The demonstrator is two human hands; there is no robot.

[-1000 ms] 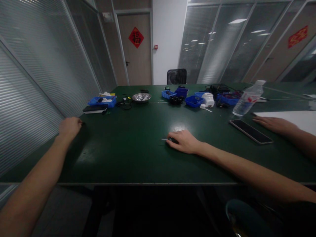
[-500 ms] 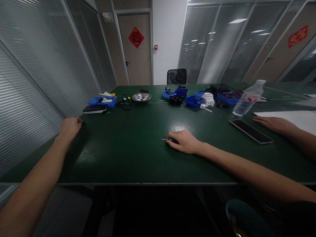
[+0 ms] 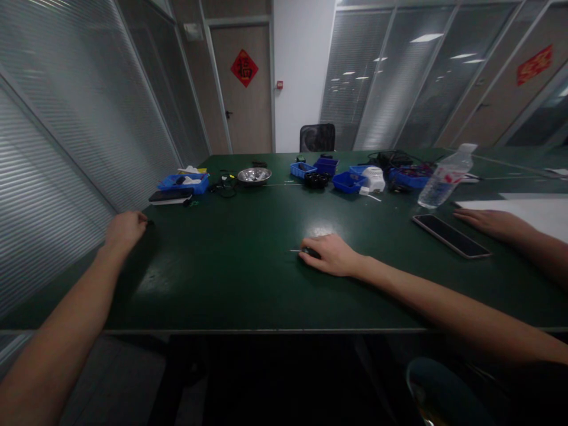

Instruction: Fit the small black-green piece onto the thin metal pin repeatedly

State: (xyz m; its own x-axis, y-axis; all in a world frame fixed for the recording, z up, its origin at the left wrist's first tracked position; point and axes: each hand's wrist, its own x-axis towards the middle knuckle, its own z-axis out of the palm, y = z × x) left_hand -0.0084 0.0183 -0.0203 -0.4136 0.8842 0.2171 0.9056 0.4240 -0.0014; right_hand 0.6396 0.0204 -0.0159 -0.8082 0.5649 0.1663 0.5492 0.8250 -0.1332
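My left hand [image 3: 125,228] rests at the left edge of the dark green table [image 3: 248,284], fingers curled shut around a small dark thing I cannot make out. At the table's middle, my right hand [image 3: 332,254] lies with its fingers closed over a small screwdriver [image 3: 303,251]; the thin metal tip sticks out to the left. Another person's hand [image 3: 490,223] lies flat on the table at the right, beside a black phone [image 3: 451,236].
Along the far side stand blue bins [image 3: 348,181], a metal bowl [image 3: 254,174], a white device [image 3: 374,178], tangled cables [image 3: 393,158] and a tilted water bottle [image 3: 445,176]. Another blue tray [image 3: 183,181] and a dark flat device [image 3: 170,195] sit far left. White paper [image 3: 528,208] lies right.
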